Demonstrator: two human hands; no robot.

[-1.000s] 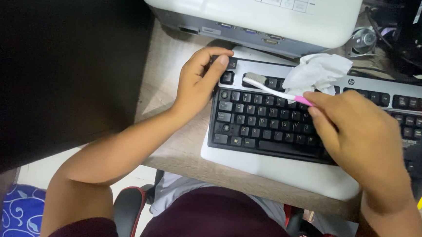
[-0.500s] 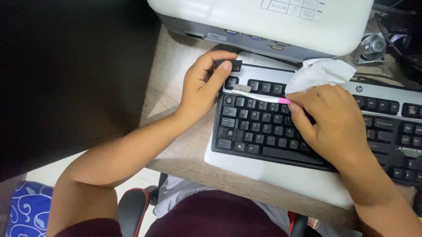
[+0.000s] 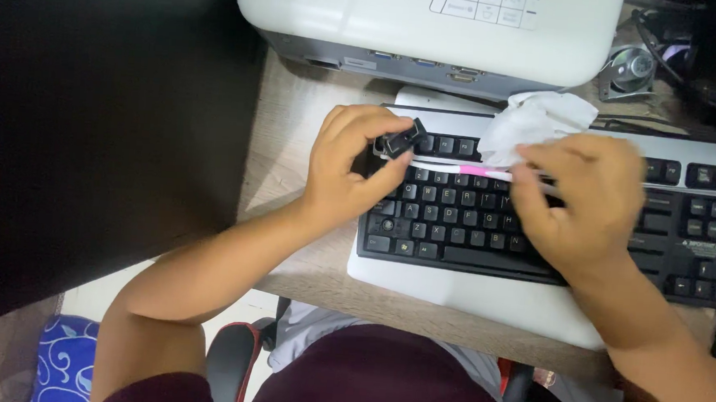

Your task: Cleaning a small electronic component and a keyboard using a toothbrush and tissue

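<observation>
Keycap work sits at the keyboard's top left corner, where the left hand (image 3: 347, 171) pinches a lifted black keycap (image 3: 402, 137) between thumb and fingertips, its grip closed on the cap, which stands tilted above the row. To do this well, the pinch ought to stay light and square, so the cap does not twist on its seat. Just right of it, a white toothbrush with a pink neck (image 3: 459, 167) lies along the gap between the function row and the number row of the black keyboard (image 3: 456, 223), its head reaching to the raised cap; short, gentle strokes kept along the row would probably serve best. A crumpled white tissue (image 3: 536, 125) rests on the keyboard's upper edge, touching the right hand. Further right, the right hand (image 3: 577, 202) closes its grip on the brush handle, fingers curled over it. Behind stands a white projector (image 3: 369, 19) on the wooden counter (image 3: 296, 131).
</observation>
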